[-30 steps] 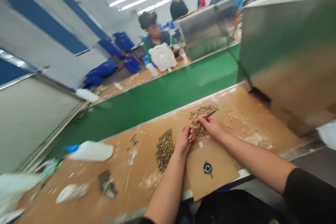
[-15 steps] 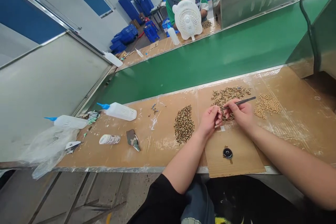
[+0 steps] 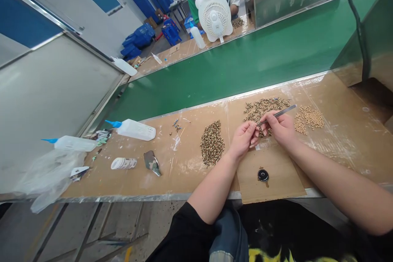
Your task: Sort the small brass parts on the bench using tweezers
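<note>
Brown worktable point(image 3: 172, 168) lies along a green conveyor belt point(image 3: 190, 86), and on the far side of this belt a white fan point(image 3: 215, 15) stands in front of a seated person point(image 3: 193, 3). I see the right hand point(image 3: 281, 127) closed around metal tweezers point(image 3: 287, 110); their tip reaches to the left hand point(image 3: 245, 137). There the thumb and fingertips are pressed together, but I cannot tell if some small piece is between them. Just beyond both hands spreads a loose heap of brass-coloured parts point(image 3: 259, 105), with pale beads point(image 3: 308, 119) to its right. Nearer to the body, a black disc point(image 3: 263, 175) rests on a cardboard sheet point(image 3: 281, 186).
</note>
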Tool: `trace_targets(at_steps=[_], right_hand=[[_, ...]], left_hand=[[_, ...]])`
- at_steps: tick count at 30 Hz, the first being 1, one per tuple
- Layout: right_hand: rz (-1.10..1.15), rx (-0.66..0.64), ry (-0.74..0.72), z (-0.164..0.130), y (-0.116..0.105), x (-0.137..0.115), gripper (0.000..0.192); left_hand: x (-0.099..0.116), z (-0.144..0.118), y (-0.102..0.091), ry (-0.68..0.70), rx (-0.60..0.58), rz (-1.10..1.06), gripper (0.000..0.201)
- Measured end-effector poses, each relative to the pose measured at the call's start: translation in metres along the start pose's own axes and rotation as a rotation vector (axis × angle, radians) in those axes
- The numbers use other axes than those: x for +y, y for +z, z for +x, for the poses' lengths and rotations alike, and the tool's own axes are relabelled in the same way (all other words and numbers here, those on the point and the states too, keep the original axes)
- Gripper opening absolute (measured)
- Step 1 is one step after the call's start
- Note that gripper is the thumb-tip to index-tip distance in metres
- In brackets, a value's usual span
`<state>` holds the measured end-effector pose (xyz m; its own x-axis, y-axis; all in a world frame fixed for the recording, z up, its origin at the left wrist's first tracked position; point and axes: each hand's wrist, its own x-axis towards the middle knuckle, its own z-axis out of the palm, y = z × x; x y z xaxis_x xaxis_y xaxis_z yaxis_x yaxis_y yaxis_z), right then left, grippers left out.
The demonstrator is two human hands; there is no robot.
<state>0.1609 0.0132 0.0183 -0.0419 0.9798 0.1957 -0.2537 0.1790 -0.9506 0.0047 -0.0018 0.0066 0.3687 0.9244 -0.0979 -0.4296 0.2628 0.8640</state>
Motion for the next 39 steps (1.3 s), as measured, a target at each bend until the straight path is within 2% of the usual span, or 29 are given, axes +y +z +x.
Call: trace_targets(at_steps=[9, 20, 29, 39], right_hand=[[0.024, -0.005, 0.002, 0.0007, -0.0017, 0.0026, 0.054], [0.020, -0.002, 0.020, -0.0001, -0.0013, 0.0002, 0.053], [0.019, -0.017, -0.008, -0.0012, 0.0002, -0.0025, 0.052], [0.043, -0.010, -0.010, -0.0041, 0.0033, -0.0062, 0.049]], left_hand=[[0.0001, -0.0004, -0.0018, -0.027, -0.061, -0.067, 0.050], [0.0033, 0.0003, 0.0017, -0.056, -0.029, -0.094, 0.051], [0.0071, 0.0030, 0.0005, -0.103, -0.036, -0.210, 0.045], [0.0088, 0.0018, 0.0020, -0.055, -0.011, -0.249, 0.048]])
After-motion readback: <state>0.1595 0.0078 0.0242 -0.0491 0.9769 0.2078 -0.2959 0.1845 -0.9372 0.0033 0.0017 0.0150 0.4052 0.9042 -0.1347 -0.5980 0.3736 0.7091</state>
